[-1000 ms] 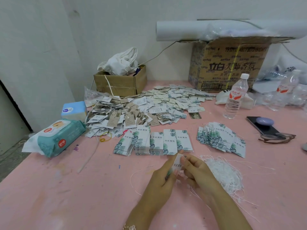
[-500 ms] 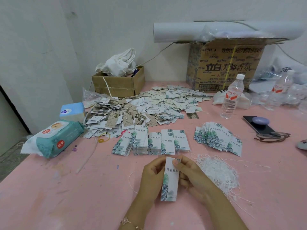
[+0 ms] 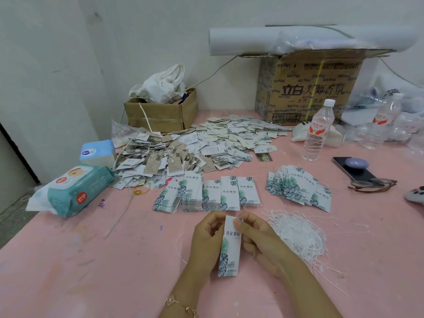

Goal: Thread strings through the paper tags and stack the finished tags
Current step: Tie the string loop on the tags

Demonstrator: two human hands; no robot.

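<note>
1. Wrist: a gold bracelet (image 3: 181, 306) sits on the left wrist at the lower edge of the view.
2. Work item: one paper tag (image 3: 230, 246) with a green leaf print is held upright, just above the pink desk (image 3: 68, 271), between both hands.
3. Left grip (image 3: 206, 239): fingers curled round the tag's upper left edge, grasping it.
4. Right grip (image 3: 259, 239): thumb and forefinger pinch the tag's top right corner. A small dark item shows at the pinch; its nature cannot be told.
5. A thin loose string (image 3: 177, 246) lies on the desk just left of the left grip.
6. A heap of white strings (image 3: 298, 235) lies just right of the right grip.
7. Beyond the hands: a row of tag stacks (image 3: 206, 196), side by side. To their right, apart, a fanned group of tags (image 3: 298, 189).
8. Left side: a wet-wipes pack (image 3: 78, 191), a blue tissue box (image 3: 97, 152) behind it, and a yellow rubber band (image 3: 142, 188).
9. Right side: a phone (image 3: 353, 171), with glasses (image 3: 374, 184) beside it.
10. Further back: a large loose pile of tags (image 3: 195, 152), many with strings attached, and a water bottle (image 3: 317, 131).
11. At the wall: a small cardboard box (image 3: 160, 115) holding white cloth (image 3: 163, 84), and a large printed carton (image 3: 309, 88) with a white roll (image 3: 243, 41) lying on top.
</note>
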